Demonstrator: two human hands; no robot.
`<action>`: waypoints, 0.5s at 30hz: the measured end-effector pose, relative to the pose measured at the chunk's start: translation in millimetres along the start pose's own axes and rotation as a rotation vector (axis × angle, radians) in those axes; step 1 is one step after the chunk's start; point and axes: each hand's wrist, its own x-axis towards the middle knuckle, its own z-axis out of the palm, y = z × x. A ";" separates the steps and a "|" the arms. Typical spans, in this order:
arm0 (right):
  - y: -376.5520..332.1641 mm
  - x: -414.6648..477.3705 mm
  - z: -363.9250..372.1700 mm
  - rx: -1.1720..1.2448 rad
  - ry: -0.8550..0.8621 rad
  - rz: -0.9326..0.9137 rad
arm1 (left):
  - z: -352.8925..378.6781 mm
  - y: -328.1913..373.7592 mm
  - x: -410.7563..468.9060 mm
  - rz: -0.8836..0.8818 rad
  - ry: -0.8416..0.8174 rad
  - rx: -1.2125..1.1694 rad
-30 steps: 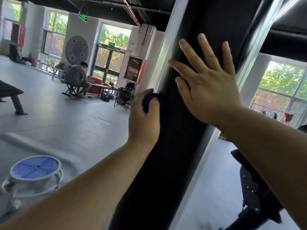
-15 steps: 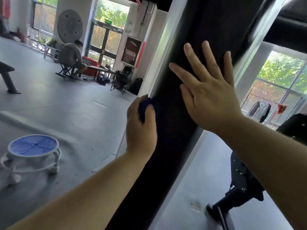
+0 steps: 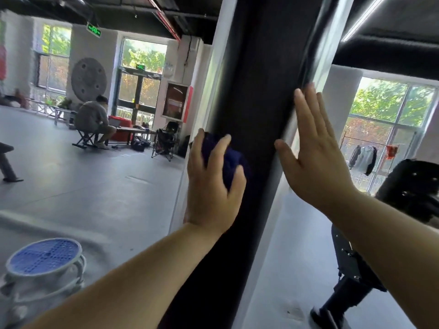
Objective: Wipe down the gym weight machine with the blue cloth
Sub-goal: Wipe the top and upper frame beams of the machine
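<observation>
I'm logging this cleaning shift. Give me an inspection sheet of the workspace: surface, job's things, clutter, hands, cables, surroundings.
Surface: the machine's black panel, upright between pale rails; grey floor around it.
Job's things: blue cloth, bunched against the panel.
Clutter: blue-topped stool on the floor, lower left.
Hands: left hand grips the cloth; right hand is flat, fingers straight, at the panel's right edge.
Cables: nothing seen.
Surroundings: seated person far left, folding chair beyond, clothes rack by the right window.
</observation>
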 end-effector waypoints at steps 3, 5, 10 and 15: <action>6.1 -0.1 -9.7 0.168 -0.125 0.223 | -16.5 -36.3 -45.9 0.511 -0.333 0.280; 9.5 -3.4 -12.8 0.182 -0.211 0.209 | -32.0 -51.4 -26.7 0.821 -0.511 0.362; 11.1 4.5 -16.2 0.161 -0.155 0.164 | -27.1 4.8 98.7 0.607 -0.287 0.098; -2.4 10.4 -16.2 0.279 -0.102 0.203 | -23.8 11.2 114.0 0.481 -0.241 0.062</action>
